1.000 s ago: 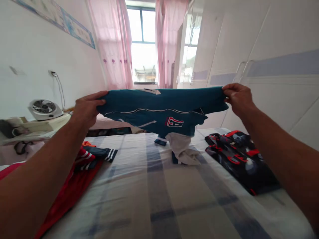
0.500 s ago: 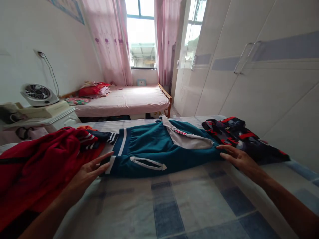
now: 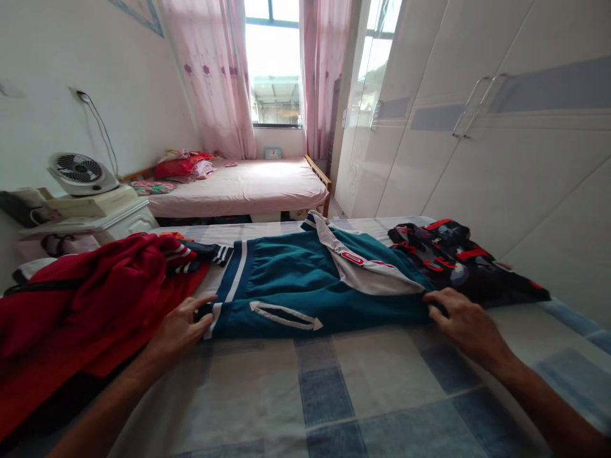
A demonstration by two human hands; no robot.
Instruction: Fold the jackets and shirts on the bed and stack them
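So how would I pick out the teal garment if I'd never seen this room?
Find the big checked sheet in the foreground. On it lies the teal garment, its near edge between the left hand and right hand. Red clothes lie to its left, a black-and-red patterned garment to its right; it alone is teal, with a white-edged slit ending in arrow points.

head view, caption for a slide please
Left hand and right hand at opposite ends of a teal garment lying on a checked sheet, red clothing at left.
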